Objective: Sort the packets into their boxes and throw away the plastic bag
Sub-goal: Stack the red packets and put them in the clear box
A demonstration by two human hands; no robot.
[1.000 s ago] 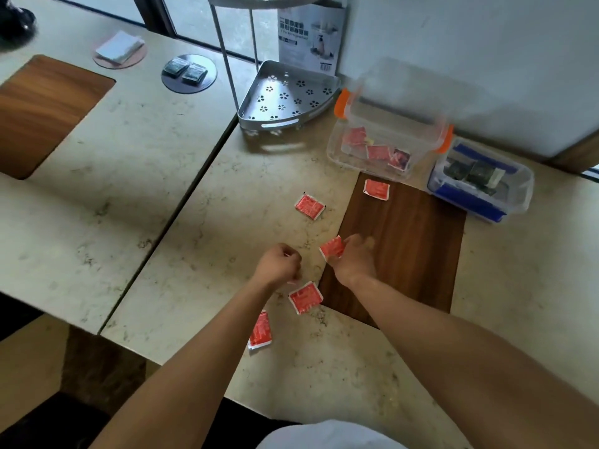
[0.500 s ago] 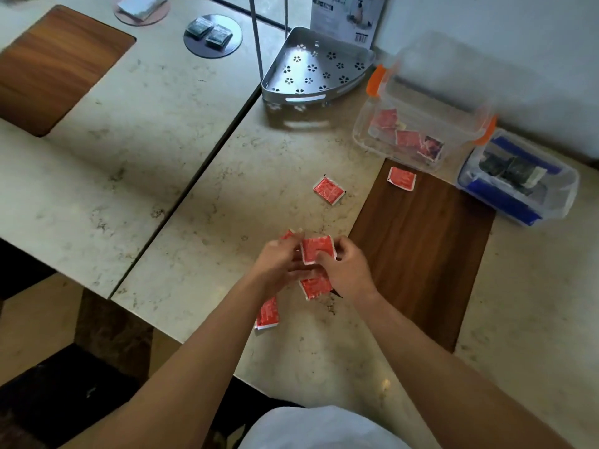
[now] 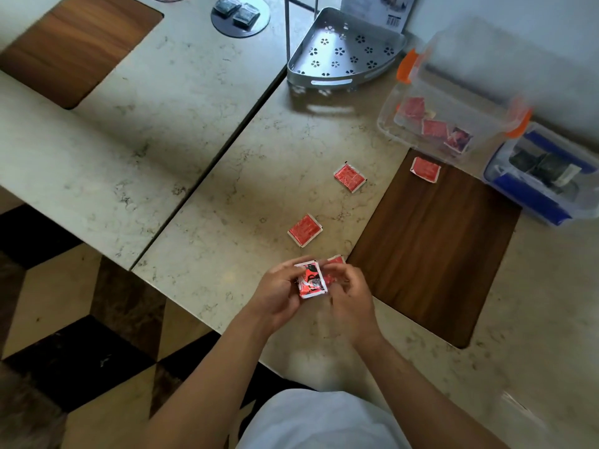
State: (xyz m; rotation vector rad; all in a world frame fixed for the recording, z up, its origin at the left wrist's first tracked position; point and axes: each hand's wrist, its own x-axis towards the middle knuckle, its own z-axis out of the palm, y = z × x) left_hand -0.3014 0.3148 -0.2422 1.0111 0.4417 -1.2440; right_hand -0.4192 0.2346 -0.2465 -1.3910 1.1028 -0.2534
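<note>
My left hand (image 3: 275, 294) grips a small stack of red packets (image 3: 310, 280) over the near table edge. My right hand (image 3: 351, 294) is beside the stack, its fingers curled at the stack's right side and blurred. Loose red packets lie on the marble: one (image 3: 305, 230) just beyond my hands, one (image 3: 349, 177) farther off, one (image 3: 425, 169) on the wood inlay by the boxes. A clear box with orange clips (image 3: 453, 105) holds red packets. A clear box with blue clips (image 3: 544, 176) holds dark packets. I see no plastic bag.
A perforated metal corner shelf (image 3: 343, 56) stands at the back. Two dark packets (image 3: 240, 12) rest on a grey disc on the left table. A gap separates the two tables. A dark wood inlay (image 3: 431, 241) lies right of my hands.
Both hands have drawn back toward the near edge with the gathered packets. The stack in my left hand shows a different face. One packet that was near my hands now lies loose beyond them.
</note>
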